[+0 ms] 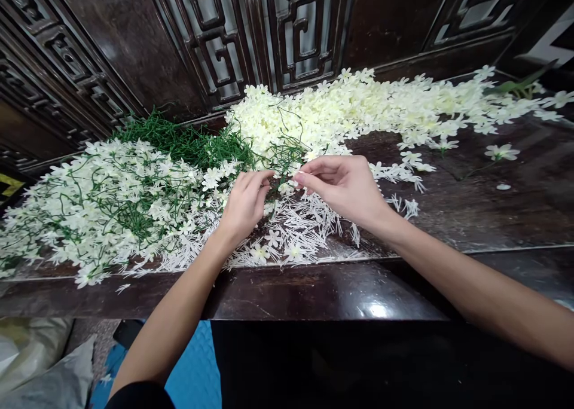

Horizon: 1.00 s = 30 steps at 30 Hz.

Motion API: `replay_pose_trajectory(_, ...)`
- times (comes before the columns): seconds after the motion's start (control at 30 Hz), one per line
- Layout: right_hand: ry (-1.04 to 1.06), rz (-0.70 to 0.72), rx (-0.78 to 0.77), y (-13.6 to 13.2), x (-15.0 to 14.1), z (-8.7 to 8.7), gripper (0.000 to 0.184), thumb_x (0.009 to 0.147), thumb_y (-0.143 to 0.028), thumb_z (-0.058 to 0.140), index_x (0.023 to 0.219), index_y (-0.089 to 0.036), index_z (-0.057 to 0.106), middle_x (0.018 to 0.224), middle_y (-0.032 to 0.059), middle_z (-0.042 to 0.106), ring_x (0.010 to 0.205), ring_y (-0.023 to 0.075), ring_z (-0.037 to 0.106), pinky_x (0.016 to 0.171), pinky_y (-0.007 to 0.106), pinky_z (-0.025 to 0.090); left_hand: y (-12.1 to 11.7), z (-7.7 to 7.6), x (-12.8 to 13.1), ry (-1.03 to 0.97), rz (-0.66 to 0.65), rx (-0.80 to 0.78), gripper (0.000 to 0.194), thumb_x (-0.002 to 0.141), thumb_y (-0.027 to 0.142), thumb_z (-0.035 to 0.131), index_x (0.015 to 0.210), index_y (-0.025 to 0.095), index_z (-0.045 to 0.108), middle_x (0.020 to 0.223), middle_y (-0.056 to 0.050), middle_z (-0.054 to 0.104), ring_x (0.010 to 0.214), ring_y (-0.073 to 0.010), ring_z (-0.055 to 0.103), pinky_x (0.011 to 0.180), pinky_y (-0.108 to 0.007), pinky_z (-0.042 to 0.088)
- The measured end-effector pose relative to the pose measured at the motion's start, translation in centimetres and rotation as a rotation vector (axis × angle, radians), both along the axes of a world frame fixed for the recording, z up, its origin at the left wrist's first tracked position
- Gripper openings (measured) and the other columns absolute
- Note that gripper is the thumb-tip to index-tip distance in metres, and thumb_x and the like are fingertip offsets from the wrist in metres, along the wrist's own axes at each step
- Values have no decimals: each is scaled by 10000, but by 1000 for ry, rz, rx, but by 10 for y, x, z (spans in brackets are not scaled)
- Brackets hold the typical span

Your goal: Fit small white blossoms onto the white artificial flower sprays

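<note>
My left hand (246,203) is curled, with thumb and forefinger brought together beside thin green artificial stems (287,152). What its fingertips grip is too small to make out. A short gap away, my right hand (347,188) pinches a small white flower piece between thumb and forefinger. Beneath both hands lies a spread of thin white plastic sticks (309,220), with a few loose white blossoms (259,252) among them. Behind the right hand is a long heap of cream-white artificial petals (323,110). White flowers on green stems (130,200) are piled left of my left hand.
A bundle of bare green stems (179,140) lies against the carved dark wooden backrest (314,32). Everything rests on a dark polished wooden bench (470,217). One stemmed flower (501,152) lies apart on the right. Below are bags (54,373) and a blue surface (197,361).
</note>
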State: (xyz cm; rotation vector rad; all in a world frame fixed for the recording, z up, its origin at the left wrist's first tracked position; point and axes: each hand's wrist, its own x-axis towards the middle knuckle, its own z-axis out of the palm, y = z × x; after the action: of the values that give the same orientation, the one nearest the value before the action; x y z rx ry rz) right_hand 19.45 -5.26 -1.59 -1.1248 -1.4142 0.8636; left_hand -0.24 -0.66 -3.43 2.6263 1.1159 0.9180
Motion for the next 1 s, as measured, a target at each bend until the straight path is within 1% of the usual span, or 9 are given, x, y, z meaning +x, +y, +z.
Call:
replay_pose_trajectory(0.17,67,-42,-16,-1,0,2,69,762,-220,721,809,-193,764,774,52,745,616,154,674,554,317,592,-3,11,1,-345,68,106,308,866,64,529,1124,193,637,873,-39,649,738,-133,581,622,-251,506)
replay_pose_trajectory(0.27,111,-49,-32,-1,-1,4,70,752,-182,718,798,-196,768,776,50,748,646,166,695,571,321,603,-7,16,2,-533,109,-7,194,857,112,570,967,198,703,877,-39,651,751,-128,598,615,-241,525)
replay_pose_trajectory(0.33,137,-49,-40,-2,-2,6,67,755,-173,711,782,-200,766,771,44,748,642,165,697,582,324,604,-10,17,4,-603,112,-122,149,832,154,621,948,182,709,876,-50,663,752,-132,614,622,-251,549)
replay_pose_trajectory(0.47,164,-49,-42,-2,-2,8,31,743,-193,737,767,-192,756,734,39,737,615,160,685,575,319,594,-12,17,6,-535,102,-251,113,813,244,669,855,151,719,802,-64,706,691,-132,634,588,-252,551)
replay_pose_trajectory(0.6,141,23,-52,-2,-2,8,60,737,-211,753,777,-170,736,730,46,725,627,155,675,594,309,588,-11,13,7,-481,70,-339,96,784,251,698,781,163,738,925,-89,733,862,-173,682,720,-308,596)
replay_pose_trajectory(0.7,111,54,-74,-2,-2,7,88,746,-226,749,779,-154,712,744,49,714,606,140,655,601,306,581,-12,11,9,-563,23,-533,126,749,220,723,852,147,732,1010,-105,727,913,-192,701,839,-365,601)
replay_pose_trajectory(0.8,96,80,-94,0,-2,4,107,761,-241,739,798,-151,692,757,44,708,620,142,658,630,318,580,-14,13,11,-565,-33,-711,281,741,178,723,1015,128,679,996,-106,729,839,-184,721,828,-359,609)
replay_pose_trajectory(0.9,82,122,-101,1,-2,1,115,775,-258,729,809,-161,678,767,34,701,653,151,671,673,335,579,-16,16,14,-566,-85,-804,368,720,146,729,1076,129,639,915,-77,729,811,-168,718,815,-329,608)
replay_pose_trajectory(1.0,76,161,-102,1,-1,0,129,784,-281,723,815,-166,674,774,36,700,683,161,676,698,348,577,-18,18,16,-577,-81,-834,354,698,165,754,1035,127,655,808,-44,720,752,-153,705,783,-309,608)
